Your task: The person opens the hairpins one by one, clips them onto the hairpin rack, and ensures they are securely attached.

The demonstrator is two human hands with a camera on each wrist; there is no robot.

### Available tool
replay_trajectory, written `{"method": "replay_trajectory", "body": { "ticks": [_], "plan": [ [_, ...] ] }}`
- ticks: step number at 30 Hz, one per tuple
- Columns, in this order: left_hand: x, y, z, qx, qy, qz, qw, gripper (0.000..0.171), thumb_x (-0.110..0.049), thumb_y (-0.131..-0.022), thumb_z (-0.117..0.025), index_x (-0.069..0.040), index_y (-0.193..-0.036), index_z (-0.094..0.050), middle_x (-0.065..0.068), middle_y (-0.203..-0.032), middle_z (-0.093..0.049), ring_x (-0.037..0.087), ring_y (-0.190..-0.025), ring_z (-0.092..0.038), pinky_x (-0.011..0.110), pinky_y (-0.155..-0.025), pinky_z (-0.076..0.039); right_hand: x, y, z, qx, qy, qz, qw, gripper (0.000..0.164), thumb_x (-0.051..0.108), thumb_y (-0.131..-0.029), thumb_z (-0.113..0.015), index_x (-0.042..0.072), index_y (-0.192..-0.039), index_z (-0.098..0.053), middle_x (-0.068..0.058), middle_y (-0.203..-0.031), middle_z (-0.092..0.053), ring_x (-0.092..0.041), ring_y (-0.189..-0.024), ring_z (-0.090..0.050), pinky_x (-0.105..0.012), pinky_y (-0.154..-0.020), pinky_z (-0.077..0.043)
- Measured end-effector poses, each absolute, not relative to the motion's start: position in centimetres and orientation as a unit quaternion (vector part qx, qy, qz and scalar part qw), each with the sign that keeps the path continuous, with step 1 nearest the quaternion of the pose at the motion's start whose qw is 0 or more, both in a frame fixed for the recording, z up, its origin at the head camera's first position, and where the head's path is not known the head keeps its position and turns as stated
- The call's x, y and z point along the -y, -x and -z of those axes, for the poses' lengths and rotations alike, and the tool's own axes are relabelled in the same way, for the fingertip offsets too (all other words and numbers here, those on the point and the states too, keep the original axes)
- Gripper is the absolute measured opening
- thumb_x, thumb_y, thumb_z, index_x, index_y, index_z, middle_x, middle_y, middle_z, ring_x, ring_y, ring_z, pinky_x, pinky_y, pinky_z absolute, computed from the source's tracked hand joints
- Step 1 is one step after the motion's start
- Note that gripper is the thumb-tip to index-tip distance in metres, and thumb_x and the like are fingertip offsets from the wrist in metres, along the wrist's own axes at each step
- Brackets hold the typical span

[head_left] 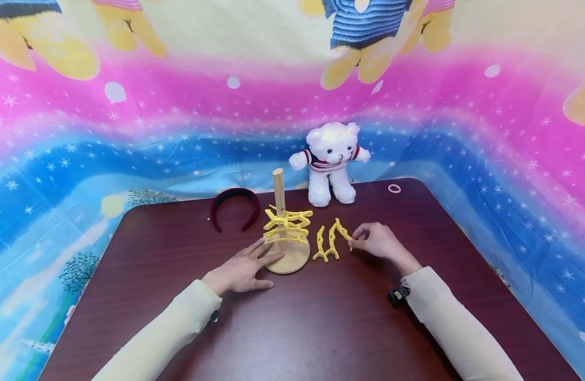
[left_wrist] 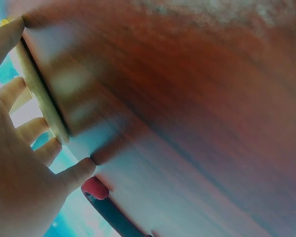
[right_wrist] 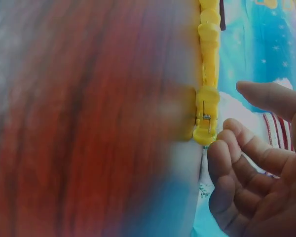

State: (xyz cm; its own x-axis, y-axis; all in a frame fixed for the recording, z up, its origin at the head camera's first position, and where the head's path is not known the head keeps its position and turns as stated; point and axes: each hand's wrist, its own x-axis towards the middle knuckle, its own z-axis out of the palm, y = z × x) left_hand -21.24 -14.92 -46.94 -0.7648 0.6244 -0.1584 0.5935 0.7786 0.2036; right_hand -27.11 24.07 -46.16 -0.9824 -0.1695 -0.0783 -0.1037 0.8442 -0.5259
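A wooden stand has a round base (head_left: 294, 260) and an upright post (head_left: 279, 188). Several yellow hair clips (head_left: 286, 233) are stacked around the post. With fingers spread, my left hand (head_left: 240, 270) reaches over the near left side of the base; its fingers touch the base edge (left_wrist: 42, 101) in the left wrist view. Right of the stand, three loose yellow hair clips lie on the table: a left one (head_left: 320, 244), a middle one (head_left: 332, 241) and a right one (head_left: 342, 230). My right hand (head_left: 378, 241) is at the right clip's near end, fingers loosely bent, thumb apart from them.
A white teddy bear (head_left: 331, 164) in a striped top stands at the back of the dark wooden table (head_left: 311, 328). A dark red headband (head_left: 235, 193) lies left of the post. Near the far right corner is a pale pink ring (head_left: 394, 188). Printed cloth hangs behind.
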Motion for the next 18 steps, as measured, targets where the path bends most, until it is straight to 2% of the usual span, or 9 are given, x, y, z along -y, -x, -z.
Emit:
{"method": "replay_trajectory", "body": {
  "ticks": [8, 18],
  "plan": [
    [15.03, 21.29, 47.08, -0.935, -0.332, -0.074, 0.101, 0.078, -0.057, -0.091, -0.063, -0.035, -0.158, -0.029, 0.013, -0.166, -0.025, 0.037, -0.156, -0.012, 0.058, -0.119, -0.028, -23.86, 26.79, 45.77, -0.977, 0.019, 0.191, 0.097, 0.041, 0.061, -0.076, -0.077, 0.022, -0.088, -0.071, 0.002, -0.083, -0.066, -0.022, -0.08, -0.059, -0.041, -0.066, -0.042],
    [15.11, 21.38, 47.2, -0.932, -0.34, -0.076, 0.097, 0.078, -0.057, -0.092, -0.062, -0.035, -0.158, -0.029, 0.013, -0.166, -0.024, 0.037, -0.156, -0.011, 0.059, -0.118, -0.028, -24.53, 27.19, 45.89, -0.981, 0.018, 0.171, 0.095, 0.039, 0.058, -0.077, -0.077, 0.022, -0.089, -0.07, 0.0, -0.087, -0.067, -0.023, -0.081, -0.059, -0.04, -0.064, -0.041]
  ]
}}
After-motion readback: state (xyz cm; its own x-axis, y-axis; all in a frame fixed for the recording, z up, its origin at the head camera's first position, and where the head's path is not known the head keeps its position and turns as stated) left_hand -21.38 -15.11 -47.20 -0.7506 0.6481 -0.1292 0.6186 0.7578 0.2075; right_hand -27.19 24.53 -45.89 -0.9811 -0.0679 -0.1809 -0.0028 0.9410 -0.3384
